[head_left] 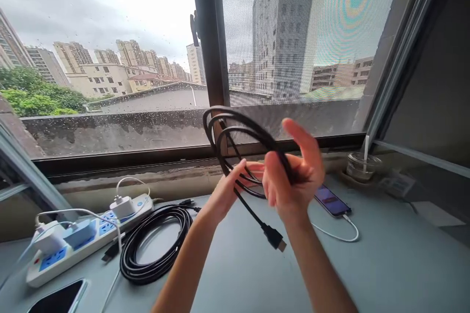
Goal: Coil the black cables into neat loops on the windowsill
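Note:
A black HDMI cable (262, 134) is held up in loose loops above the table, between both hands. My left hand (230, 186) is closed around the lower left of the loops, its thumb over the strands. My right hand (297, 176) has the strands running into its palm, with fingers curled around them; its index finger points up and its thumb stands apart. One cable end with its HDMI plug (272, 236) hangs below the hands. The other end is not clearly visible.
A second coiled black cable (137, 274) lies at left beside a white power strip (84, 249) with chargers. One phone (60, 298) is at front left; another phone (332, 200) charges at right. A lidded cup (362, 166) with a straw stands by the window frame (207, 58).

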A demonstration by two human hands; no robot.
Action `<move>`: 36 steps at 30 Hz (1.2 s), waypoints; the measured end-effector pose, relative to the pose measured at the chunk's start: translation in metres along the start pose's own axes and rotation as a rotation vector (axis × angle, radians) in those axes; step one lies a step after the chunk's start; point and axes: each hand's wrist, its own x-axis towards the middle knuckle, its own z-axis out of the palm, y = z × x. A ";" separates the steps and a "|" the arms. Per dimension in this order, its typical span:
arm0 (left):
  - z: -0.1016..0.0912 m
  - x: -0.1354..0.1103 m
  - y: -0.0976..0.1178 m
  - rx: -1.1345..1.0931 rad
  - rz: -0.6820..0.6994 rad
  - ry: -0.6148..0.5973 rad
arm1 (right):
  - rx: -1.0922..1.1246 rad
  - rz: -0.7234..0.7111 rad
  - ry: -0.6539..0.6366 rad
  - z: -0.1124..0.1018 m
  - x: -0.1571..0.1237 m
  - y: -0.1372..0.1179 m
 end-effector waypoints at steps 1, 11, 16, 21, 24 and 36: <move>0.002 0.000 0.004 -0.061 0.046 0.034 | 0.036 0.043 0.098 0.002 0.002 0.006; -0.007 -0.016 0.042 -0.113 0.388 0.303 | -0.040 0.214 0.043 0.005 0.012 0.047; -0.036 -0.023 0.055 0.268 0.354 0.410 | -0.231 0.078 -0.219 0.001 0.007 0.050; -0.043 -0.031 0.062 0.427 0.215 0.404 | -0.231 -0.014 -0.289 0.003 0.004 0.054; -0.034 -0.032 0.064 0.311 0.208 0.361 | -0.258 -0.014 -0.242 0.003 0.002 0.052; -0.022 -0.033 0.065 -0.084 0.074 0.181 | -0.249 -0.120 -0.168 -0.005 0.003 0.038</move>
